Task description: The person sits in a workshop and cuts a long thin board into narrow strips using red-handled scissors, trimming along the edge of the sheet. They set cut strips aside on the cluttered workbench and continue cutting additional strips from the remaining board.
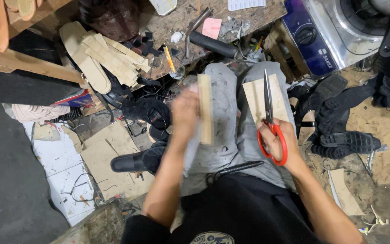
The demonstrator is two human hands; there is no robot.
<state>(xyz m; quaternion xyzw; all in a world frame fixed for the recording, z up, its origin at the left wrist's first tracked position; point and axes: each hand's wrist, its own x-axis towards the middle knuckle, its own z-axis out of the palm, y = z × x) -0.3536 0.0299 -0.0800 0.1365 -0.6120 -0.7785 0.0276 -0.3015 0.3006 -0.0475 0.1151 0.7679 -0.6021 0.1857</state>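
Two hands work over the lap: the left hand (185,110) pinches a tan strip (205,108) upright, and the right hand (280,141) grips closed red-handled scissors (269,115) above a tan sheet (258,97) on the knee. Trimming seems underway; cutting calls for opening the blades.

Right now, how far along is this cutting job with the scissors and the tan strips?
Done: a pile of cut tan strips lies on the workbench. In hand: the left hand holds one narrow strip, blurred; the right hand grips red-handled scissors, blades together, over a wider tan piece on the lap. Left: that piece looks uncut, and more tan sheets lie on the floor.
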